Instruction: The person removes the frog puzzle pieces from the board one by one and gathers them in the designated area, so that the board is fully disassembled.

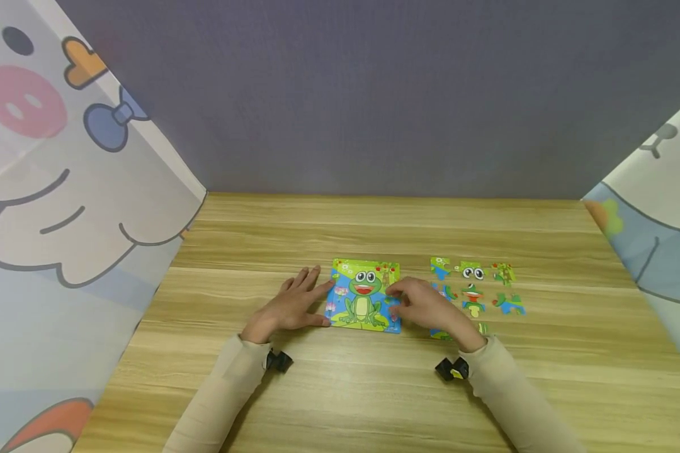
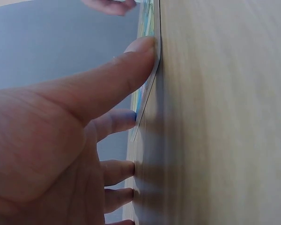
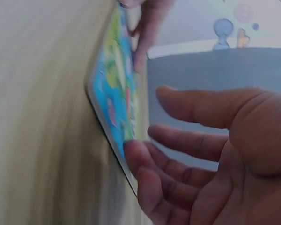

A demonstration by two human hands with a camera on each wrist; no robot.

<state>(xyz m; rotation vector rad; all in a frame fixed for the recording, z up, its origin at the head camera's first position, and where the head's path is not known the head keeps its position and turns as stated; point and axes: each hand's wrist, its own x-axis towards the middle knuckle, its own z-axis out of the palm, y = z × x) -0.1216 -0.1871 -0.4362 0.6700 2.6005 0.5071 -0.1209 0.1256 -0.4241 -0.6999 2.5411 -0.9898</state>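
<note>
A square frog picture puzzle board (image 1: 362,310) lies flat on the wooden table between the hands. On its left side the left hand (image 1: 293,303) rests with spread fingers; the thumb (image 2: 141,52) touches the board's near left edge, and the index finger touches the edge further along. The right hand (image 1: 430,306) hovers by the board's right edge with loosely bent fingers. In the right wrist view a gap shows between its thumb (image 3: 196,105) and the fingers, with nothing held. Loose frog puzzle pieces (image 1: 473,272) lie to the right, some partly hidden under the right hand and wrist.
The wooden table (image 1: 340,390) reaches to a grey panel (image 1: 374,100) at the back. Walls with cartoon prints (image 1: 28,151) stand on the left and right. More puzzle pieces (image 1: 509,304) lie in rough rows right of the board.
</note>
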